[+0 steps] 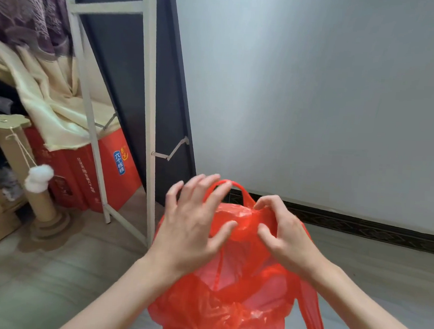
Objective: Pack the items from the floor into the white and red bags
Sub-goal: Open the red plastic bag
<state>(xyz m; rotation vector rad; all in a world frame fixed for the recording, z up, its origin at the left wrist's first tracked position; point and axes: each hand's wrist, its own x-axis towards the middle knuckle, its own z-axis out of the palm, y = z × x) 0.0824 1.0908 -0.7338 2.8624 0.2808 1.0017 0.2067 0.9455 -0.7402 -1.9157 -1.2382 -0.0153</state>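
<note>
Pale wall [318, 94] is seen behind and above both hands, with a dark patterned skirting board [360, 223] at its base, beyond the right hand. Grey floor [48, 281] is spread below and to the left of the hands. A dark panel in a white metal frame [149, 82] is leaned up-left of the left hand. Cream cloth [48, 101] is draped further left, over red printed boxes [113, 167]. A cardboard post with a white pom-pom on a string [39, 177] is stood at far left of the hands.

Red bag [227, 293] is held up off the floor between and under both hands, thin translucent plastic, crumpled; one handle loop is arched above the fingers, another strip is hung down below the right wrist. Contents cannot be made out.

Left hand [193, 224] is spread open, fingers straight, laid against the bag's upper left side. Right hand [283, 230] is curled, the plastic near the bag's mouth pinched by its fingers.
</note>
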